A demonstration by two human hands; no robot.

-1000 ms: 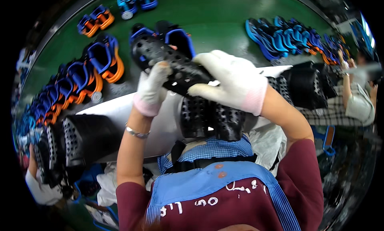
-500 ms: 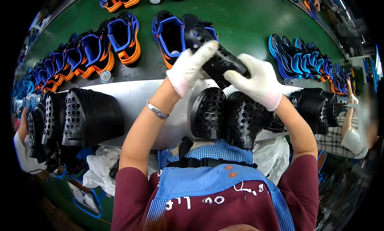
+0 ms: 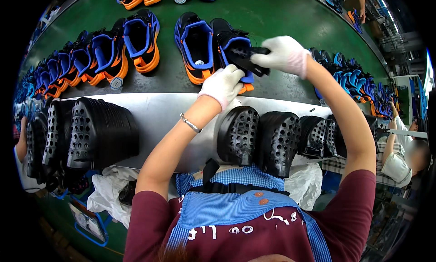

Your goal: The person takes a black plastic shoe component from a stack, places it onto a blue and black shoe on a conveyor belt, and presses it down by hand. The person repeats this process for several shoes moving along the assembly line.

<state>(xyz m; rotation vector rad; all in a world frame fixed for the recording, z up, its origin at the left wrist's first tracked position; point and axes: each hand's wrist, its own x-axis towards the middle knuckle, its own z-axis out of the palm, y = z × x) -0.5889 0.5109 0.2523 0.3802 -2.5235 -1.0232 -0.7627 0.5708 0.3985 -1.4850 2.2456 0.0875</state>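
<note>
My right hand, in a white knit glove, grips the back end of a black plastic shoe tree. Its front part reaches into the opening of a black and blue sneaker with an orange sole. At that sneaker's heel, my gloved left hand is closed with curled fingers on the rim; the fingertips are partly hidden. A matching sneaker stands right beside it on the left, with a round tag inside its opening.
Rows of sneakers line the green work surface on both sides. Nearer me, a metal ledge bears stacked black perforated shoe trees, more shoe trees in the middle and smaller ones at right. A co-worker sits far right.
The shoe tree, earlier held across both hands above the sneaker, now has its front inside it. My left hand has dropped to the sneaker's heel; my right has moved up and farther away.
</note>
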